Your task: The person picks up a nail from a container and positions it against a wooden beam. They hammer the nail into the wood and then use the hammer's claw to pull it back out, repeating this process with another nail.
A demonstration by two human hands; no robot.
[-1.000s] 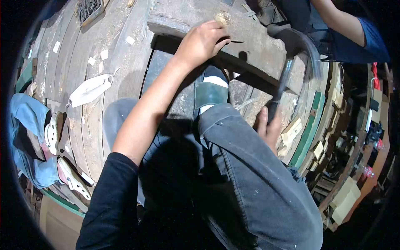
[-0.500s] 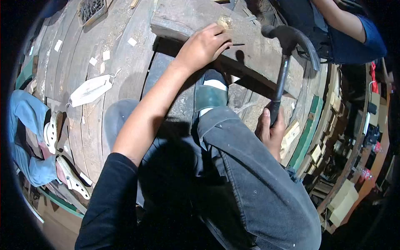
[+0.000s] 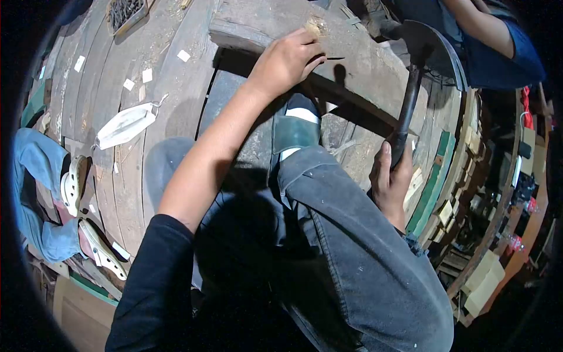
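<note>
My left hand (image 3: 287,61) rests at the near edge of a thick wooden block (image 3: 375,76). Its fingers are pinched round a dark nail (image 3: 335,58), whose thin end sticks out to the right past the fingertips. My right hand (image 3: 392,179) is wrapped round the lower grip of a claw hammer (image 3: 407,105). The hammer's head is raised over the right end of the block, apart from the nail, and slightly smeared by motion. My shoe (image 3: 298,132) is just in front of the block.
An open box of nails (image 3: 126,14) sits at the upper left on the plank floor. A white face mask (image 3: 125,126) and paper scraps lie nearby. Another person's legs (image 3: 41,193) are at the left; a co-worker's arm (image 3: 484,26) is at the upper right. Wood pieces line the right side.
The hammer and my right hand have moved a little up and to the right. My left hand keeps its hold on the nail in nearly the same spot.
</note>
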